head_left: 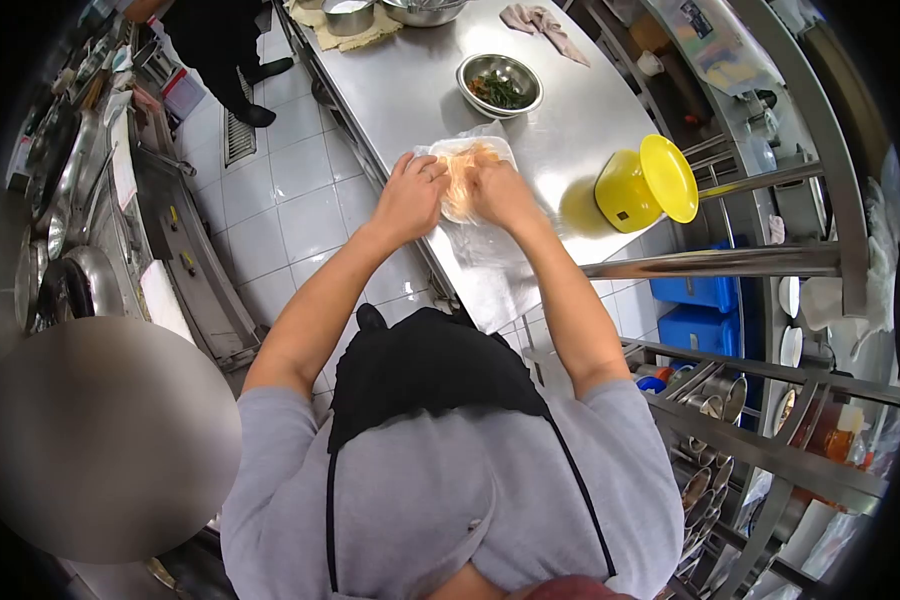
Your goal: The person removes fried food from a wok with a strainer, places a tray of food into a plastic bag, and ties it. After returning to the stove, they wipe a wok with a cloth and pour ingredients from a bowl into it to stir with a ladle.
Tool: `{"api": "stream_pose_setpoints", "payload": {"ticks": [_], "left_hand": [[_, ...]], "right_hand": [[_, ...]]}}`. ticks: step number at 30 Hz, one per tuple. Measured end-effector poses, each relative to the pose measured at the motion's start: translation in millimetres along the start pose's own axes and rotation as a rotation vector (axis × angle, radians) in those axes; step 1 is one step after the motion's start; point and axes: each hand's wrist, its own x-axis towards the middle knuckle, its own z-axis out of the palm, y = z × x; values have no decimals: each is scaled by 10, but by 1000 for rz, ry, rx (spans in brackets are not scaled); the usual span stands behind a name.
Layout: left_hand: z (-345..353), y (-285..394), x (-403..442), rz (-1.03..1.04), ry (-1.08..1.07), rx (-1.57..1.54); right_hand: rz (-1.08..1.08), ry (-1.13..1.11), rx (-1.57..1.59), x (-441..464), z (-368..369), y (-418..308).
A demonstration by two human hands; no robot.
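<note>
Two bare hands work over a white tray (pixel 501 149) of pale orange food (pixel 458 186) on a steel table (pixel 390 75), just on the near side of a steel bowl (pixel 536 97) that holds chopped greens (pixel 503 92). Thin clear plastic (pixel 492 285) lies nearer to us than the tray, farther from the bowl.

We judge the orange food to be soft, moist and perhaps slippery, easily squashed or torn; the tray looks light and thin-walled, likely to slide or flex under a push. We would steady it by its side walls and gather the food from beneath with loose fingers, without squeezing.

The left hand (pixel 414 197), on the tray's left side as we look toward the bowl, has its fingers bent and slightly parted, touching the tray's edge and the food beside it; its thumb is hidden from us. The right hand (pixel 502 192), closer to the tray's opposite side, curls downward with its fingers close together at the food. Its fingertips are hidden, so we cannot say whether they pinch anything.
</note>
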Motion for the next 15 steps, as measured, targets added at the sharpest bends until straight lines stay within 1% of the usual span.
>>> {"api": "stream_pose_setpoints", "payload": {"ticks": [1,2,4,5,6,7,9,12,13,15], "left_hand": [[-74,22,62,-7,-19,-61],[-109,26,140,-16,-30,-121],[11,53,260,-8,-12,-53],[97,77,276,-4,-12,-24],[192,83,280,-27,-183,70],[266,45,285,-17,-191,88],[365,29,265,15,-215,122],[172,84,405,-42,-422,130],[136,142,424,-59,-413,104],[135,270,404,-92,-417,40]], "right_hand": [[46,-116,18,27,-116,-19],[39,-142,11,-4,-211,-78],[21,-211,-4,-196,-325,-198],[-40,-51,-21,-258,-169,-144],[-102,112,-37,-338,96,-45],[-160,277,-51,-387,174,-43],[-81,107,35,-444,129,-45],[23,-58,110,-411,-233,-141],[51,-122,126,-468,-298,-160],[16,39,76,-640,-235,-125]]}}
